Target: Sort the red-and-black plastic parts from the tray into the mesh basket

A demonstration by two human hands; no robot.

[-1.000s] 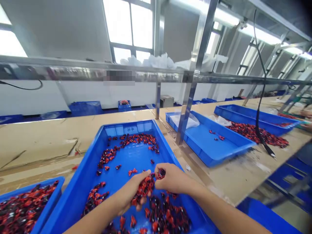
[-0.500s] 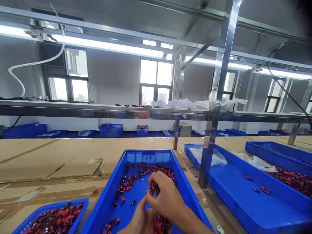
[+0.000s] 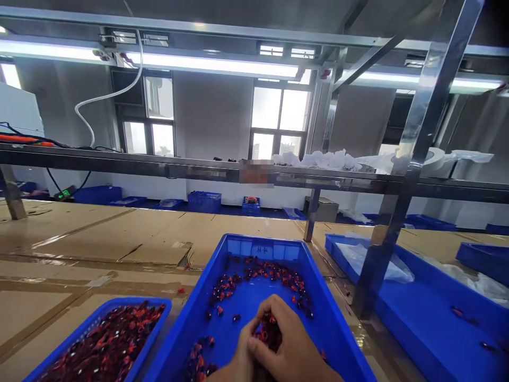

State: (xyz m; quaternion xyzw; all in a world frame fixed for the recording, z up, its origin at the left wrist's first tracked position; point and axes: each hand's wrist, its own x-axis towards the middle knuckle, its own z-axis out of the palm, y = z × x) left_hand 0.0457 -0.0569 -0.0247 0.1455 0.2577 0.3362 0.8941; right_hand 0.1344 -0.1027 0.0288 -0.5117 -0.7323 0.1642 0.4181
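Observation:
Both of my hands are cupped together over the near half of a long blue tray (image 3: 332,307). Between the curled fingers of my right hand (image 3: 292,337) and the palm of my left hand (image 3: 244,347) sits a clump of small red-and-black parts (image 3: 270,331). They look like shiny plastic pieces; their exact kind is too small to tell. More such parts lie along the tray's far end and left side, with a heap at the near left corner. My hands and forearms hide the tray's near middle.
A blue perforated basket (image 3: 169,307) full of similar parts stands at the left. Right of a metal post (image 3: 392,254) is another blue tray (image 3: 421,323) with a few parts and plastic film. Brown cardboard (image 3: 131,228) covers the table; a metal shelf (image 3: 199,168) crosses behind.
My hands have closed together into a cup around the clump of parts. The view has turned left, so the trays and post appear further right and more of the left basket shows.

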